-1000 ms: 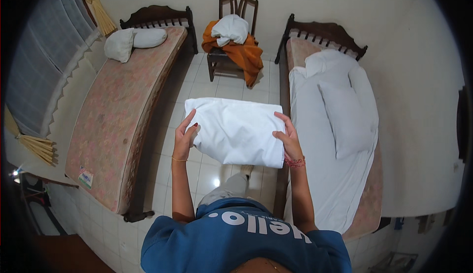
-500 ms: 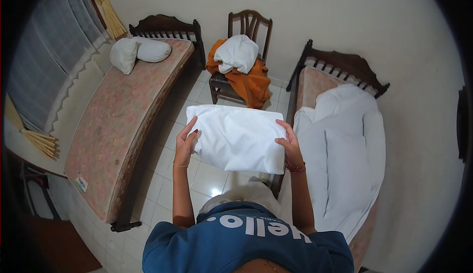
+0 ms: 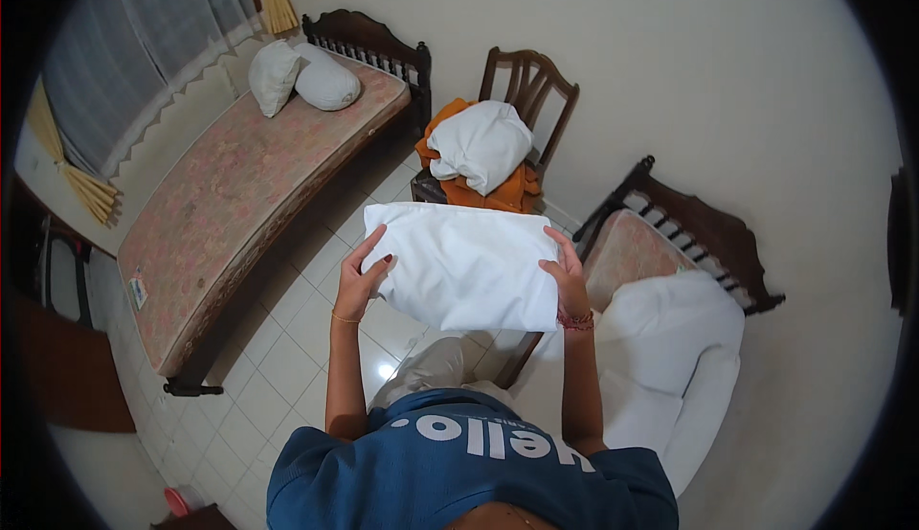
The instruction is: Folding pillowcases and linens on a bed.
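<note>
A folded white cloth, rectangular and slightly creased, is stretched out in front of my body at about waist height. My left hand grips its left edge, the thumb lying on top. At the opposite edge my right hand pinches it, thumb also uppermost. The fingers under the cloth are hidden on both sides. Beyond it, a wooden chair carries an orange cloth with a bunched white cloth on top.
To the left stands a bed with a bare floral mattress, two white pillows at its head. A second bed, with a dark headboard and white bedding, is on the right. Pale tiles cover the floor between them.
My view has turned and shifted to the right, so the beds and chair sit differently in the picture. Both hands keep hold of the folded white cloth, which looks much the same.
</note>
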A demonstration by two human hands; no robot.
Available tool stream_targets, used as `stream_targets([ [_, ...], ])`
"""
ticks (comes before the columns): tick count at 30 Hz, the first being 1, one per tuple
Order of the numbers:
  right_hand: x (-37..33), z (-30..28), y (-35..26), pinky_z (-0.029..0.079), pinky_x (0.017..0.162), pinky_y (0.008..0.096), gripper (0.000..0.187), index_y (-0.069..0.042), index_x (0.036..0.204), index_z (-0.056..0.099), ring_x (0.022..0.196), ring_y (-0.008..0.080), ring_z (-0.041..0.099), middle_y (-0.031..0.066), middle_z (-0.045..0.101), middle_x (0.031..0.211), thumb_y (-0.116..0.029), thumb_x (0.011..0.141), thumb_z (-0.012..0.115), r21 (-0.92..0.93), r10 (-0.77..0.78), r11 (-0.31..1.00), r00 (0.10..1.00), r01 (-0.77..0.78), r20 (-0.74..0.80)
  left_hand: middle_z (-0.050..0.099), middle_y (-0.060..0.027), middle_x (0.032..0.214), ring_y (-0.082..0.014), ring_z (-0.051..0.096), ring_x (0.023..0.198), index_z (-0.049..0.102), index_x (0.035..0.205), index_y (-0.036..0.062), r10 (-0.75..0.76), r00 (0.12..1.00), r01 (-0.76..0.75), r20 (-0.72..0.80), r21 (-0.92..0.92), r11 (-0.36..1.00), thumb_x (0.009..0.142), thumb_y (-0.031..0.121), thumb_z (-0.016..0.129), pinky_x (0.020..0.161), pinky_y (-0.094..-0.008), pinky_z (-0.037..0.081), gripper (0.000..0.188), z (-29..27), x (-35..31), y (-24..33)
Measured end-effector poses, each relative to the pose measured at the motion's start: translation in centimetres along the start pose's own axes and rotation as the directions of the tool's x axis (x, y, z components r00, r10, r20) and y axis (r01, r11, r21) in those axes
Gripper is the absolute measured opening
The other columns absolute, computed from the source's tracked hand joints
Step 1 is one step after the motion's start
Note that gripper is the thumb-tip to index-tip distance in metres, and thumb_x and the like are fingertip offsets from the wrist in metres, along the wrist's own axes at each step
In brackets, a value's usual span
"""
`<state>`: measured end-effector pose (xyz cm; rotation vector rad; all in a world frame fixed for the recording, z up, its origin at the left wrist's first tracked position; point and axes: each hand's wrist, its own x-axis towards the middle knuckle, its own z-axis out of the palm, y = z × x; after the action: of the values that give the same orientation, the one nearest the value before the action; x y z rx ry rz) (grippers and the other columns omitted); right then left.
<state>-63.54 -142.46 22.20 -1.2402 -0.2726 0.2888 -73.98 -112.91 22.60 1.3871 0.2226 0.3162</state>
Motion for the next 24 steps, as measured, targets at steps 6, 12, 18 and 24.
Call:
stream_targets([
  [6,8.0,-3.8,0.6,0.032,0.095,0.026,0.05,0.0,0.122,0.045,0.109,0.0144,0.045,0.0097,0.048,0.118,0.007,0.072,0.047,-0.06,0.057,0.997,0.998,-0.056,0.014,0.056,-0.0087,0.115,-0.0121,0.05,0.103,0.055,0.115,0.0012,0.032,0.993,-0.028,-0.11,0.042,0.999,0.076,0.001,0.061,0.088,-0.0239,0.039,0.04,2.9,6.8,-3.4],
  [12,18.6,-7.1,1.8,0.032,0.096,0.0255,0.051,0.001,0.122,0.046,0.11,0.0131,0.045,0.0089,0.049,0.12,0.008,0.072,0.048,-0.01,0.105,0.994,0.991,-0.105,0.081,0.061,-0.0066,0.104,-0.009,0.054,0.091,0.06,0.107,0.0,0.051,0.991,-0.041,-0.127,0.076,0.996,0.079,-0.002,0.057,0.084,-0.0213,0.041,0.028,3.6,15.4,-7.2],
  [18,27.9,-8.0,1.7,0.031,0.096,0.025,0.053,0.001,0.123,0.044,0.111,0.0128,0.044,0.0086,0.047,0.121,0.008,0.071,0.049,-0.063,0.041,0.997,0.986,-0.031,0.161,0.061,-0.0053,0.104,-0.0067,0.053,0.086,0.056,0.113,0.0007,0.067,0.948,-0.056,-0.312,0.046,0.997,0.079,0.0,0.056,0.079,-0.0202,0.042,0.034,6.5,22.2,-7.2],
  [24,34.7,-10.0,2.2,0.033,0.093,0.0236,0.052,0.0,0.122,0.045,0.108,0.0122,0.045,0.0071,0.049,0.118,0.008,0.071,0.049,-0.006,0.143,0.989,0.967,-0.145,0.209,0.058,-0.0026,0.107,-0.0043,0.051,0.08,0.054,0.116,0.0023,-0.066,0.918,0.058,-0.39,-0.033,0.998,0.08,0.002,0.053,0.073,-0.0169,0.041,0.036,8.5,27.1,-9.4],
])
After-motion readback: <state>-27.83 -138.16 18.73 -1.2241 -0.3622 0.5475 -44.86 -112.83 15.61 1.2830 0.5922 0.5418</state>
